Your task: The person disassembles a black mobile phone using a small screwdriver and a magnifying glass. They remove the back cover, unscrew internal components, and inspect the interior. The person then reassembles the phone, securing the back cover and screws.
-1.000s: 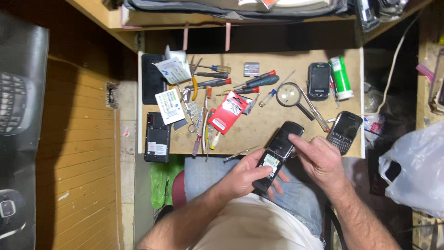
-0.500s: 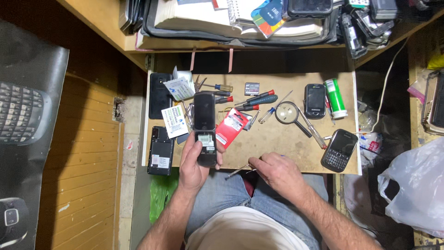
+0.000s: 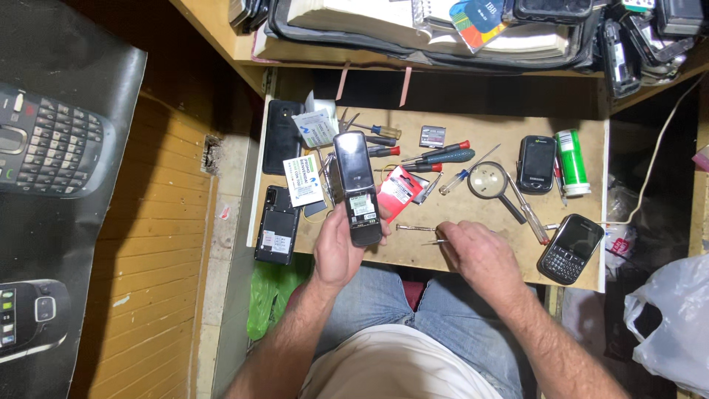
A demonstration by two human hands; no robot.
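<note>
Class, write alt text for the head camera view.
Seated at a small wooden board, the person's left hand holds up an opened black phone while the right hand pinches a thin metal tool.

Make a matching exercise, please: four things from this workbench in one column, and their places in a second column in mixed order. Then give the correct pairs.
Things:
1. opened phone
2. magnifying glass
3. green cylinder
4. keypad phone

Places:
A. lying at the board's near right corner
B. held up in the left hand
C. lying beside the black phone, near the board's right edge
D. lying in the middle of the board, beyond the right hand

Pairs: 1-B, 2-D, 3-C, 4-A
</note>
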